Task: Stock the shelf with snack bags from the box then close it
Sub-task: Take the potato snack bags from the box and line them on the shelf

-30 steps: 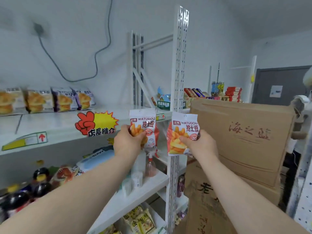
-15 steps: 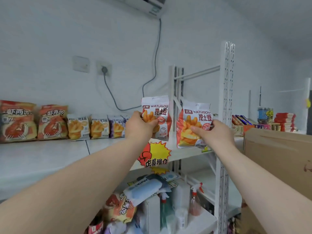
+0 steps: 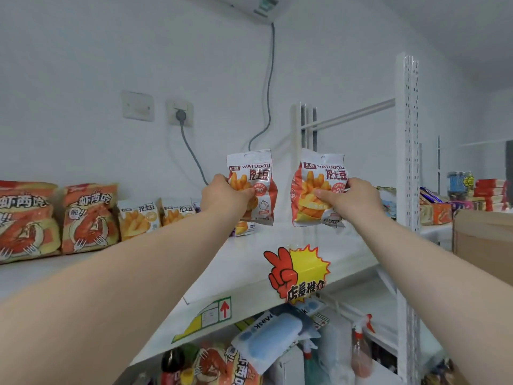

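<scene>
I am watching both arms stretching forward and slightly up, nearly straight, out over the shelf point(image 3: 249, 262). The left hand point(image 3: 224, 198) is gripping the left bag point(image 3: 258, 173) by its lower left side, with the thumb pressing across the front; the other fingers are hiding behind the packet. The right hand point(image 3: 354, 202) is pinching the right bag point(image 3: 311, 187) at its right edge, thumb lying over the printed fries and fingers curling round the side.

Both bags are hanging upright in the air just above the shelf board, side by side with a gap between them and not touching. Each is a small white and red packet showing orange fries, and each is looking puffed and sealed.

To the left of the left hand, small fries bags point(image 3: 138, 218) are standing along the wall, and beyond them large shrimp bags point(image 3: 88, 218). Below the hands a red and yellow sticker point(image 3: 297, 270) is sitting on the shelf edge. To the right of the right hand a white post point(image 3: 408, 162) is rising, and past it the cardboard box point(image 3: 483, 240) is showing.
</scene>
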